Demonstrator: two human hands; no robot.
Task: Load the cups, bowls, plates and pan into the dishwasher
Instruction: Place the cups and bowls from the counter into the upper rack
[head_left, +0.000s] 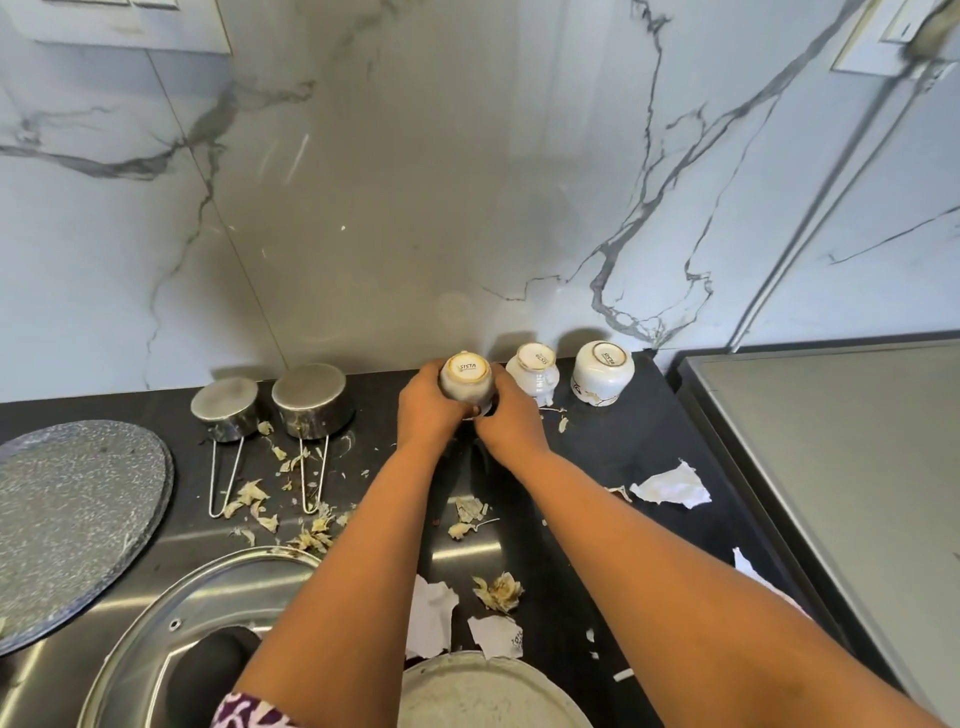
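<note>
A: Head cam — where's the cup rel. to your hands?

B: Right between them. Upside-down cup (465, 378), base up w/ a printed stamp, at the back of the dark surface (613, 457) near the marble wall (467, 182). My left hand (428, 410) wraps its left side, my right hand (506, 421) its right side & lower front. Fingers of both are clamped on the cup; fingertips meet below it, so the rim's hidden and I can't tell if it's lifted or touching the surface.

A: What else is close by?

B: Just right of it, two more white cups, also upside down: a near cup (534, 371) almost touching my right hand, then a far cup (602, 375) beside that. To the left, apart from my hands, two inverted steel pans w/ wire handles toward me: left pan (226, 408), right pan (310, 400).

A: Anything in the way?

B: Litter mostly. Dry peel scraps (498, 592) and torn paper bits (670, 488) scattered over the surface under & around my forearms. A speckled grey plate (67, 525) at far left, a big steel plate (171, 623) at lower left, and a pale plate (483, 691) at the bottom edge under my arms. A steel panel (841, 467) runs along the right.
</note>
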